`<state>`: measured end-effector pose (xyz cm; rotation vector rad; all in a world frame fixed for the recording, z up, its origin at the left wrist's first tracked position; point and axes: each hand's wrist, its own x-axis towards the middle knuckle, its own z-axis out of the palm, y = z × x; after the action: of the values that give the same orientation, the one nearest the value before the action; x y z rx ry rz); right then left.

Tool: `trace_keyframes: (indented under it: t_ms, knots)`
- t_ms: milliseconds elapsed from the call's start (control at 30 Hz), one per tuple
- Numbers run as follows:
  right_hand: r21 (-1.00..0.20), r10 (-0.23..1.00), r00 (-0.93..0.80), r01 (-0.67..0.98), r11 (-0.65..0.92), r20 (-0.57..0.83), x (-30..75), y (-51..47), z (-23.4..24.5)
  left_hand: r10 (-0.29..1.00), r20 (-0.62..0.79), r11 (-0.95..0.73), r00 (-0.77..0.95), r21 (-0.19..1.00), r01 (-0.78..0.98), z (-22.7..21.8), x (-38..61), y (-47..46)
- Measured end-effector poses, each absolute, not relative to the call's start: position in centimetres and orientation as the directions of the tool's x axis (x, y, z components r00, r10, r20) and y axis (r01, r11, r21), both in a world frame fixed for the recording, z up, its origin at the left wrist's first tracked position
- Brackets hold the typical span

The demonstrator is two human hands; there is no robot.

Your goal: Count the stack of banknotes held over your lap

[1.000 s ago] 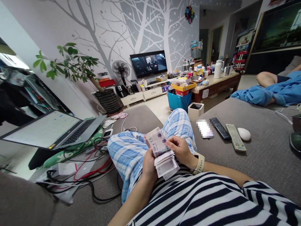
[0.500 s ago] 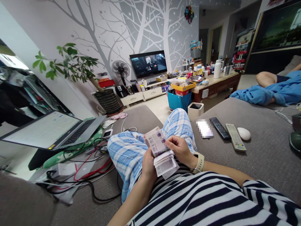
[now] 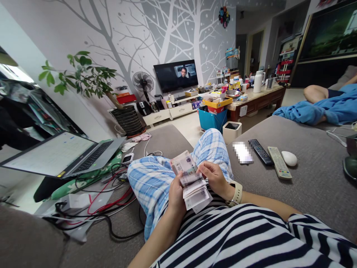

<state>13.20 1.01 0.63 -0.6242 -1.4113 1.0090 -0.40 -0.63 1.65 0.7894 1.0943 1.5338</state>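
A stack of banknotes (image 3: 184,163), the top one marked with a 5, is held over my lap. My left hand (image 3: 176,193) wraps round the stack's left side, with the thumb on its face. Several notes are folded down toward me, their ends fanned below the fingers. My right hand (image 3: 214,178), with a pale watch at the wrist, pinches the right edge of a note between thumb and fingers. My legs in blue checked trousers (image 3: 150,175) lie crossed beneath.
A laptop (image 3: 92,156) and tangled cables (image 3: 111,216) lie at the left. On the sofa at the right are a black remote (image 3: 261,152), a grey remote (image 3: 279,162) and a white mouse (image 3: 289,158). Another person's leg (image 3: 315,95) shows beyond a blue cloth.
The top of the stack shows a different note face, as a note has been turned down toward me. My right fingers have shifted slightly. The picture on the television has changed.
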Motion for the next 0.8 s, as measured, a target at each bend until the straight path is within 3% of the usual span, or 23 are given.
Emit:
trace_keyframes:
  t_ms: [133, 633, 800]
  knots:
    - [-0.866, 0.871, -0.081, -0.187, 0.464, 0.485, 13.2, 1.3, 0.4, 0.962, -0.159, 0.034, -0.220, 0.875, -0.483, 1.6, -0.2, -0.6]
    - [-0.903, 0.905, -0.029, -0.096, 0.420, 0.424, 13.0, 1.9, -0.3, 0.964, -0.132, 0.016, -0.230, 0.895, -0.446, 2.6, 0.3, -1.4]
    - [-0.893, 0.897, -0.027, -0.107, 0.437, 0.442, 13.1, 1.7, -0.3, 0.967, -0.156, 0.027, -0.201, 0.849, -0.528, 2.1, 0.3, -0.9]
